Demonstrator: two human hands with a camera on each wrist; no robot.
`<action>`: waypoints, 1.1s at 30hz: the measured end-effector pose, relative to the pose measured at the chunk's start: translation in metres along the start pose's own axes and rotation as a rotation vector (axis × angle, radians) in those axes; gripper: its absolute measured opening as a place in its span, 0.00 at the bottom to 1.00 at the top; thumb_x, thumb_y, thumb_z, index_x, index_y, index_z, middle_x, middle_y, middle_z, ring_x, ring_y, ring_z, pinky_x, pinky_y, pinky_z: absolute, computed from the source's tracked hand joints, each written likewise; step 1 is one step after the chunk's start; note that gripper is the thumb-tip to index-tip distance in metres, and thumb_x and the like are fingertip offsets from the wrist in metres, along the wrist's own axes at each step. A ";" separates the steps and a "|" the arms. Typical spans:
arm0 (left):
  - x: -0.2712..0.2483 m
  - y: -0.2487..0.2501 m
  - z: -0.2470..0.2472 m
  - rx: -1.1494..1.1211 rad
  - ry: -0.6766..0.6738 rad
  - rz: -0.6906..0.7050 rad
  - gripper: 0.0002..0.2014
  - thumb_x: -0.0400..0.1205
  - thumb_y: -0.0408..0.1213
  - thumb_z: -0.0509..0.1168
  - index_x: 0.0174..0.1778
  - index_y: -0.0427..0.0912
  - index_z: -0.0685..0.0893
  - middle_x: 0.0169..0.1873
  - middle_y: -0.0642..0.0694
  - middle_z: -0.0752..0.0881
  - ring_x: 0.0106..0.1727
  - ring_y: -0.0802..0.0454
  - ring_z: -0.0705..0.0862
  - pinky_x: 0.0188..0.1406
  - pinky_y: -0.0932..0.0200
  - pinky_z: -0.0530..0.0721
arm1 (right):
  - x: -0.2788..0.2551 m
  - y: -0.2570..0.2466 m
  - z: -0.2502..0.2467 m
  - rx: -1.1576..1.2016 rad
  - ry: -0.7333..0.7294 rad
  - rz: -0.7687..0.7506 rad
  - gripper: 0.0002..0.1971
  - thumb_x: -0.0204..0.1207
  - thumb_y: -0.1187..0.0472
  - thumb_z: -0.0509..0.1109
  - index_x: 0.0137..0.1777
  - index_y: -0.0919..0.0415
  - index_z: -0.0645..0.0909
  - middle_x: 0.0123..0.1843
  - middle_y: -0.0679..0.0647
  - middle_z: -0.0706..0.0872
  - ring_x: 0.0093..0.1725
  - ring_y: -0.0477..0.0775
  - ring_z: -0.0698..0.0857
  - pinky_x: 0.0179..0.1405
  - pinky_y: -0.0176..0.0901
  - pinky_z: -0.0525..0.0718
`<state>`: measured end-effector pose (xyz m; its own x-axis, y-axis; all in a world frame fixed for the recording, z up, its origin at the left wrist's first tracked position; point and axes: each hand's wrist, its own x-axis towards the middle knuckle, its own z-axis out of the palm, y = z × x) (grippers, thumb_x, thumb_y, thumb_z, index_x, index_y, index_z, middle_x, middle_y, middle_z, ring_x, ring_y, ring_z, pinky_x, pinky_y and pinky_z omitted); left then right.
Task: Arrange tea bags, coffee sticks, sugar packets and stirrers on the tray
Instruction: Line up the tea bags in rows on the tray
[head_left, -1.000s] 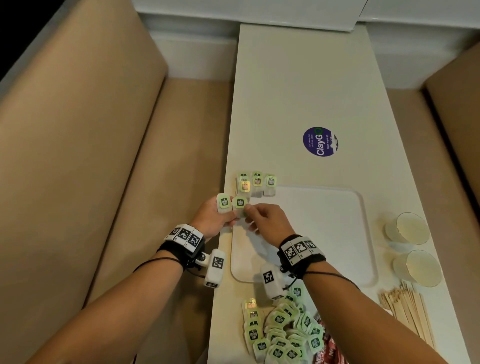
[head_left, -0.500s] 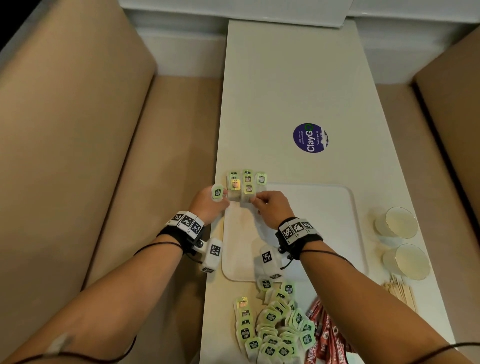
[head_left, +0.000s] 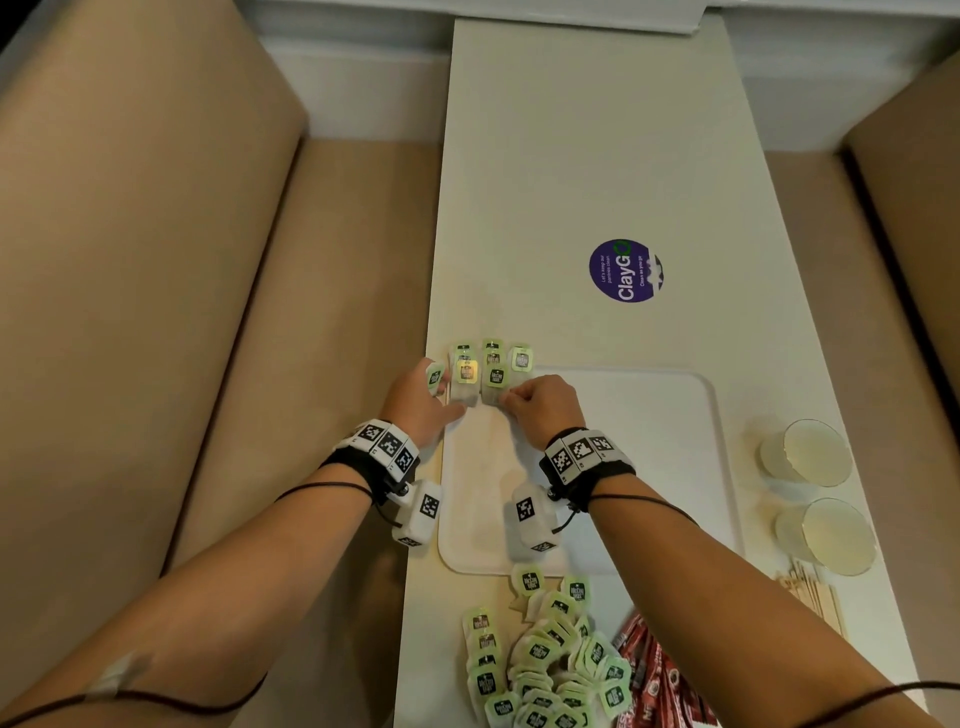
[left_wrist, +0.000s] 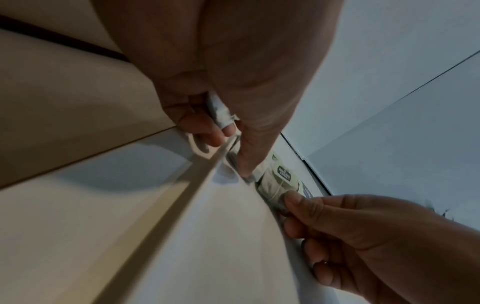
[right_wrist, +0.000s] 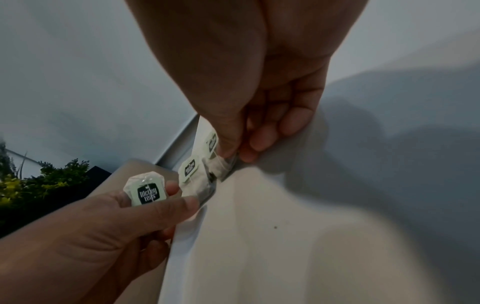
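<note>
A white tray (head_left: 649, 467) lies on the narrow table. Several green-tagged tea bags (head_left: 521, 358) stand in a cluster at its far left corner. My left hand (head_left: 441, 389) is at that corner and grips one tea bag (head_left: 435, 375), whose tag (right_wrist: 146, 191) shows between its fingers in the right wrist view. Its thumb (left_wrist: 244, 164) presses down beside the cluster. My right hand (head_left: 511, 397) pinches the near end of another tea bag (head_left: 496, 382) that lies on the tray among the others; the pinch (right_wrist: 226, 158) is plain in the right wrist view.
A loose pile of tea bags (head_left: 540, 670) and red coffee sticks (head_left: 654, 675) lie near the table's front edge. Wooden stirrers (head_left: 810, 597) and two paper cups (head_left: 810, 457) sit to the tray's right. A purple sticker (head_left: 626, 270) is farther back. Beige benches (head_left: 208, 312) flank the table.
Both hands moved forward to the tray's far left corner. The tea bag in my right hand came down onto the tray in the cluster. My left hand kept its tea bag.
</note>
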<state>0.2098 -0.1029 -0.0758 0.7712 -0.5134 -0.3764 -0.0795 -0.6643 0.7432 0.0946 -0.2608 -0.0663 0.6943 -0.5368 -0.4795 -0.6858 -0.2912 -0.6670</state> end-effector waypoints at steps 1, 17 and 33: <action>-0.001 0.001 0.000 -0.004 0.004 -0.008 0.18 0.72 0.33 0.80 0.51 0.44 0.78 0.37 0.59 0.80 0.36 0.64 0.79 0.32 0.70 0.73 | 0.001 0.000 0.000 -0.010 0.000 0.004 0.24 0.79 0.52 0.76 0.26 0.66 0.78 0.24 0.53 0.74 0.27 0.54 0.71 0.32 0.45 0.71; 0.006 -0.005 0.003 -0.098 0.043 -0.018 0.19 0.72 0.39 0.82 0.49 0.47 0.78 0.38 0.54 0.84 0.37 0.57 0.82 0.35 0.62 0.76 | -0.002 -0.008 -0.001 -0.006 0.066 0.039 0.27 0.74 0.47 0.79 0.21 0.55 0.69 0.21 0.49 0.73 0.23 0.52 0.71 0.27 0.42 0.70; -0.025 0.009 0.001 -0.305 -0.217 0.069 0.36 0.84 0.28 0.69 0.84 0.48 0.60 0.55 0.45 0.87 0.44 0.53 0.87 0.49 0.53 0.87 | -0.024 -0.018 0.001 0.138 -0.067 -0.295 0.12 0.82 0.54 0.72 0.63 0.50 0.85 0.32 0.44 0.84 0.30 0.37 0.80 0.38 0.32 0.76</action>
<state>0.1893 -0.0965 -0.0603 0.6165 -0.6760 -0.4037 0.0901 -0.4487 0.8891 0.0910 -0.2419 -0.0431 0.8746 -0.3903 -0.2878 -0.4201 -0.3136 -0.8515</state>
